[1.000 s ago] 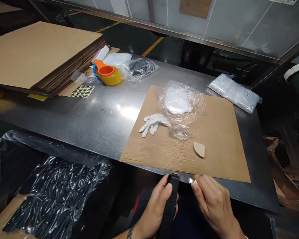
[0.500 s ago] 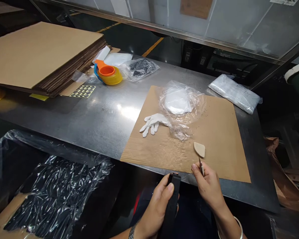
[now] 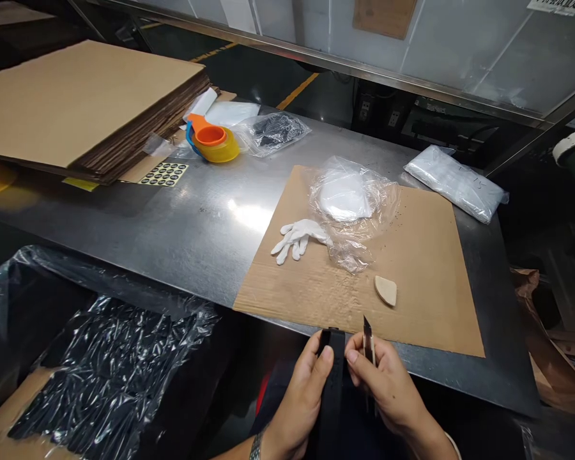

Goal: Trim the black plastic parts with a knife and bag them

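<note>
Black strap (image 3: 332, 383) sits in the person's lap area just off the near edge of the steel table (image 3: 182, 223), held upright so its long axis runs away from the body, its squared top end level with the table's near edge. From where I stand, going left to right: the left hand (image 3: 299, 402) wraps the strap from the left, thumb laid along its face and fingers curled behind, a firm closed hold. Just right of the strap, touching it near the top, comes the right hand (image 3: 388, 396), closed around a slim knife (image 3: 368, 335) whose blade points up and away, parallel to the strap and just beside it. The blade tip stands just over the near edge of the cardboard sheet (image 3: 412, 255).

So the strap and the blade lie side by side, both on the same near-to-far line, with the strap to the left of the blade. The right thumb is the part closest to the strap's top end; I judge that hand the nearer one to any work at that end, while the left one steadies lower down.

On the cardboard, well apart from the hands, lie a white glove (image 3: 297, 235), a crumpled clear bag (image 3: 352, 211) and a small tan wedge (image 3: 386, 291), the wedge nearest the blade.
</note>
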Available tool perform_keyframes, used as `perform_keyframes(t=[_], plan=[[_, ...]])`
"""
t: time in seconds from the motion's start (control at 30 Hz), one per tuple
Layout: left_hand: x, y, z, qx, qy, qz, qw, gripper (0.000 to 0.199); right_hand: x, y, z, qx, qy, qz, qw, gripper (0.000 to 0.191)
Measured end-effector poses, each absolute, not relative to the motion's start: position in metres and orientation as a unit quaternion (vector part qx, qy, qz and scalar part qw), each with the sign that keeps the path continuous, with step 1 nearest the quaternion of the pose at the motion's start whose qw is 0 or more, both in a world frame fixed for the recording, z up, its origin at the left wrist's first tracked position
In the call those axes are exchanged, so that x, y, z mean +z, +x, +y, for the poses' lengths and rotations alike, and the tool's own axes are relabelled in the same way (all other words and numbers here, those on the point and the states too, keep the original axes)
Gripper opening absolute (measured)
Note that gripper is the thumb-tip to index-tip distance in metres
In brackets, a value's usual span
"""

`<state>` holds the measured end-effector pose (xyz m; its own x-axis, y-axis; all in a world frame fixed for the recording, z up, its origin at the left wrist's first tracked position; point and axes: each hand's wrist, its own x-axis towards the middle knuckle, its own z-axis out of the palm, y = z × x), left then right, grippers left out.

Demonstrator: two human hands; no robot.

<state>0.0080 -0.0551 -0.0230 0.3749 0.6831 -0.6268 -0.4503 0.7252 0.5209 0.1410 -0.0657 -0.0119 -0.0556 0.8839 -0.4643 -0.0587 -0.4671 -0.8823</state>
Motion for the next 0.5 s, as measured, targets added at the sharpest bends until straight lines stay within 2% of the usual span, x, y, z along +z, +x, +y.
perform_keyframes(t=[0.07, 0.13, 0.37, 0.5], plan=[[-0.022, 0.008, -0.055, 0.34, 0.151, 0.443, 0.816, 0.043, -0.016, 0.136, -0.065, 0.632, -0.585, -0.349, 0.369, 0.032], [-0.022, 0.009, -0.054, 0.347, 0.153, 0.436, 0.816, 0.044, -0.022, 0.136, -0.063, 0.576, -0.629, -0.38, 0.358, 0.032], [-0.018, 0.01, -0.038, 0.4, 0.067, 0.431, 0.806, 0.036, -0.05, 0.203, -0.045, 0.242, -0.784, -0.466, 0.331, 0.034], [-0.015, 0.011, -0.022, 0.446, -0.009, 0.422, 0.789, 0.03, -0.072, 0.247, -0.036, 0.075, -0.801, -0.505, 0.312, 0.03]])
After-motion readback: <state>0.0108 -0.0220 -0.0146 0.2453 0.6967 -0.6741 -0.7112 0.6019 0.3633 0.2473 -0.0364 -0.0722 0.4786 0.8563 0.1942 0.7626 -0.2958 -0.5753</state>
